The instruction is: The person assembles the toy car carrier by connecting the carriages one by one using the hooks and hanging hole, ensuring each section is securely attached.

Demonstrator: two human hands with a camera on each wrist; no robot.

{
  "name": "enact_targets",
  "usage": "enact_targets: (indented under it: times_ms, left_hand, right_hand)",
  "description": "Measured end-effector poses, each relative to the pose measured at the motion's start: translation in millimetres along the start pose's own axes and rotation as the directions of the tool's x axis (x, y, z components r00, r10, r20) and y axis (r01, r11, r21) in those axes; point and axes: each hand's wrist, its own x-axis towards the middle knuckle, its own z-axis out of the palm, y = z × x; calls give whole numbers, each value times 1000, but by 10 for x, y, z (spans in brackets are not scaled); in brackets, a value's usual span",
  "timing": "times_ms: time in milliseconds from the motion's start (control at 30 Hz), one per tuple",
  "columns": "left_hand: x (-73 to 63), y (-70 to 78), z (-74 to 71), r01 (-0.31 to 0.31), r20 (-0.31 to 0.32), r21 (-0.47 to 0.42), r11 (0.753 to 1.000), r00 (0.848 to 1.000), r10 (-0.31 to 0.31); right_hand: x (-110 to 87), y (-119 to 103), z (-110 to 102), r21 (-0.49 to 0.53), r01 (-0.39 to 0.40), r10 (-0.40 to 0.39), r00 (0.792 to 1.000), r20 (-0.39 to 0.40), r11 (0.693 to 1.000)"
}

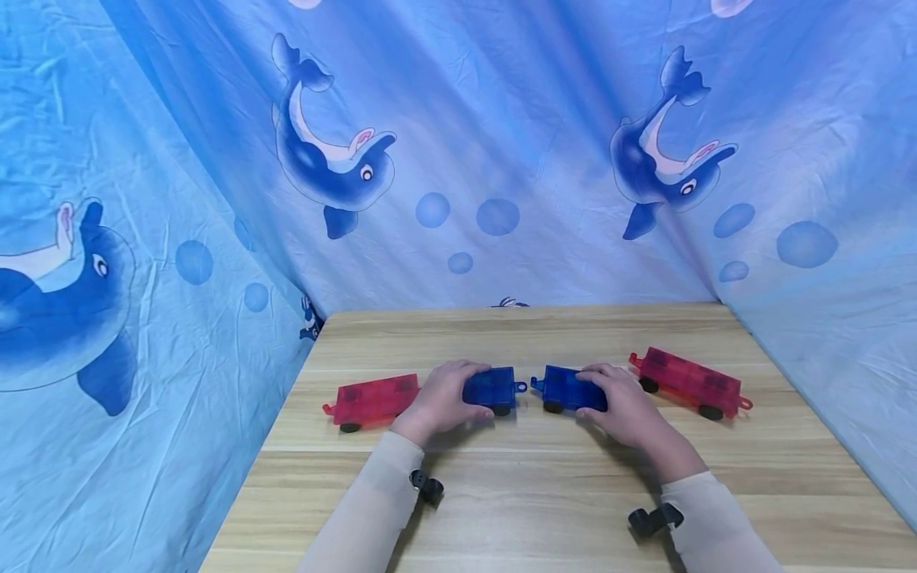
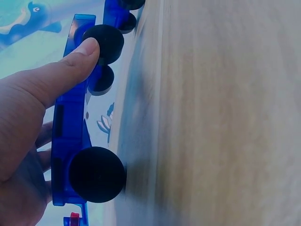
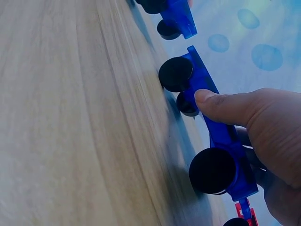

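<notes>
My left hand grips a blue toy train car by its sides, the thumb lying against the near side by a black wheel in the left wrist view. A second blue toy train car is held in my right hand, between thumb and fingers. The ring of the left blue car faces the hook of the right one, a small gap between them. Red shows by the outer end of each blue car in the wrist views; whether anything is coupled there I cannot tell.
A red toy train car stands left of my left hand, partly hidden by it. Another red car stands angled beyond my right hand. The wooden table is bordered by blue dolphin-print curtains behind and at both sides.
</notes>
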Motion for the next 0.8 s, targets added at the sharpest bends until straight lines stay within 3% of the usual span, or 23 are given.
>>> enact_targets:
  times_ms: [800]
  left_hand:
    - [18,33,18,-34,-23,19,999,999,34]
  right_hand:
    - [-29,-19,5,79,39,-39,999,5,996]
